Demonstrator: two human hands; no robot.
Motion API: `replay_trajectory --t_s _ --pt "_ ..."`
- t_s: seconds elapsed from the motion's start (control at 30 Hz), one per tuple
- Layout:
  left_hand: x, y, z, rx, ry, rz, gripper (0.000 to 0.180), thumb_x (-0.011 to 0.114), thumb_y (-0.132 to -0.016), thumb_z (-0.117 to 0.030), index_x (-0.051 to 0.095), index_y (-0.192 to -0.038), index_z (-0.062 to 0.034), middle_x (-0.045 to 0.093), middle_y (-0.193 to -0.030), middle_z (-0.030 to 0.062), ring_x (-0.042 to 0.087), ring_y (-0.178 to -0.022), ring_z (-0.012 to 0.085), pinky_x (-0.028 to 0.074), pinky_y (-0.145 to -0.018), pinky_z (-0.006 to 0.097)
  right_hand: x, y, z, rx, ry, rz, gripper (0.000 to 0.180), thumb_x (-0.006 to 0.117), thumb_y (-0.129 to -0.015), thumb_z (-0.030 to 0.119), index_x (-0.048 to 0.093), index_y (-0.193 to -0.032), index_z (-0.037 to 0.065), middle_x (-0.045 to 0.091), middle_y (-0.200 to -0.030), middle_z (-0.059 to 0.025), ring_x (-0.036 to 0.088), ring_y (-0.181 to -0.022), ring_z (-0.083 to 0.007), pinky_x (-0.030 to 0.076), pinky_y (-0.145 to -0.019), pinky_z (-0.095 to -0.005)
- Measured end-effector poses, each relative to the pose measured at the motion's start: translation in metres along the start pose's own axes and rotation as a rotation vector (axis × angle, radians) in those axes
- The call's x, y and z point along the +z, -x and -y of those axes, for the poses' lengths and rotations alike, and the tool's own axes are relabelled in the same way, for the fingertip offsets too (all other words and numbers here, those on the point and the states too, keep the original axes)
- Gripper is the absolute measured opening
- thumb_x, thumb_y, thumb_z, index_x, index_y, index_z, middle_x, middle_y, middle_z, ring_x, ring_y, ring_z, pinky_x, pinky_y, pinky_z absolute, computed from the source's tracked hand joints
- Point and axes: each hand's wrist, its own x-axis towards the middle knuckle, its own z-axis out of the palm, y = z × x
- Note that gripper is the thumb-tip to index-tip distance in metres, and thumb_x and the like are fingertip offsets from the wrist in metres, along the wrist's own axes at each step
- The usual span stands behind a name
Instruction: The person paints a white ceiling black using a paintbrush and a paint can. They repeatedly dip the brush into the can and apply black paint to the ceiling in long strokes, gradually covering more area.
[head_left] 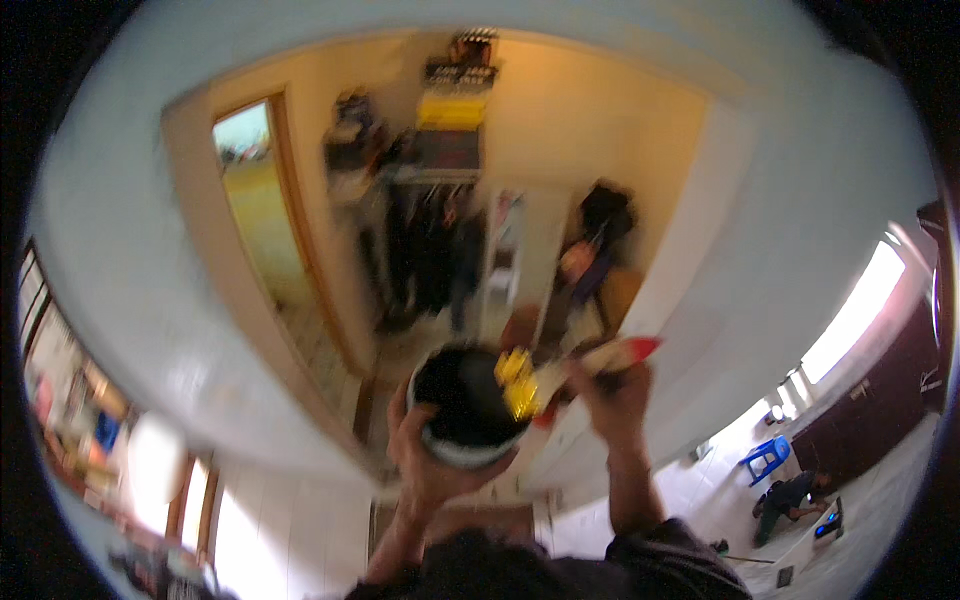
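Note:
My left hand (428,462) is wrapped around the side and underside of a small round tub (470,455), dark inside with a pale lower wall. Its contents are too dark to make out. In my right hand (618,402) is a paintbrush (590,358) with a light wooden handle and a red end. The brush's shiny yellow band (518,385) is at the tub's right rim, and its bristles cannot be told from the dark interior. My right fingers are closed around the handle.
Ahead, a wide wall opening frames a room with hanging clothes (430,245), stacked boxes (450,115) and a dark bag (606,212). A doorway (265,210) lies left. At the lower right are a blue stool (767,460) and another person (790,500) crouching low.

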Motion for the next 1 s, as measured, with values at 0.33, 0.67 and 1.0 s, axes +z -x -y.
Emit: replay_trajectory --t_s 0.33,0.67,1.0 --pt "0.036 -0.006 0.036 0.035 0.134 0.143 0.102 0.099 -0.049 -0.046 0.042 -0.127 -0.0118 0.055 -0.127 0.0252 0.059 -0.116 0.0436 0.050 -0.097 0.057 -0.019 0.018 -0.033 0.017 0.025 -0.094 0.017 0.079 -0.089 0.002 0.067 -0.100 -0.005 0.073 -0.088 -0.0081 0.071 -0.074 -0.0134 0.060 -0.065 -0.0290" --pt "0.053 -0.005 0.024 0.007 0.355 0.298 0.101 0.099 -0.055 -0.046 0.042 -0.132 -0.0133 0.057 -0.129 0.0252 0.060 -0.118 0.0417 0.050 -0.099 0.054 -0.033 0.032 -0.014 0.067 0.249 -0.234 0.015 0.081 -0.088 0.012 0.070 -0.089 0.001 0.074 -0.081 -0.0049 0.071 -0.074 -0.0132 0.058 -0.067 -0.0297" --pt "0.050 -0.024 -0.001 0.052 0.289 0.197 0.094 0.099 -0.056 -0.044 0.044 -0.124 -0.0100 0.055 -0.129 0.0279 0.064 -0.112 0.0437 0.055 -0.093 0.051 -0.048 0.020 0.005 0.074 -0.273 -0.417 0.022 0.078 -0.089 0.006 0.066 -0.106 0.000 0.072 -0.092 -0.0079 0.070 -0.077 -0.0160 0.059 -0.065 -0.0294"
